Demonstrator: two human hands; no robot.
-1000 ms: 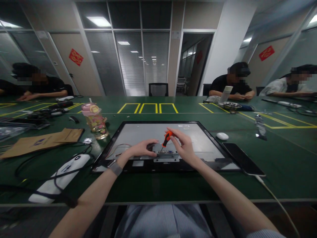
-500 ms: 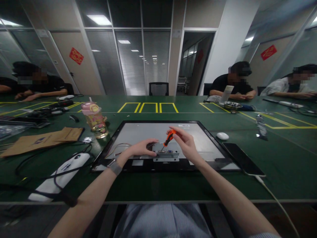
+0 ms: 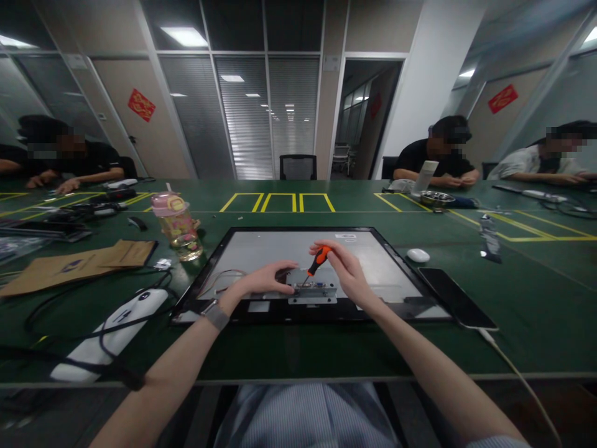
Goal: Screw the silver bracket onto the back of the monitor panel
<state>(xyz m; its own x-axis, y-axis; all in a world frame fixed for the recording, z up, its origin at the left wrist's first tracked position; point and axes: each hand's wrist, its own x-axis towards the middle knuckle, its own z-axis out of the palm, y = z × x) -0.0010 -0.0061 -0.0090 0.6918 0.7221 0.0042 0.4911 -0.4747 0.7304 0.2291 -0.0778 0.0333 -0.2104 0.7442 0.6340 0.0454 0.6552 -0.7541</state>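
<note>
Near the counter's [image 3: 291,358] front edge lies a display panel [image 3: 268,247]; at its metal bracket [image 3: 312,300] the left hand [image 3: 268,278] curves, its grip unclear, while the right hand [image 3: 346,266] grips an orange-black screwdriver [image 3: 319,259], tip at the bracket. Beyond the far edge stands a chair [image 3: 298,167].

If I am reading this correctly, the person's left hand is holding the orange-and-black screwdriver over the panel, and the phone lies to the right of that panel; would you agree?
Not quite: the head view shows the right hand holding the orange-and-black screwdriver over the panel, not the left hand. The phone does lie to the right of that panel.
</note>
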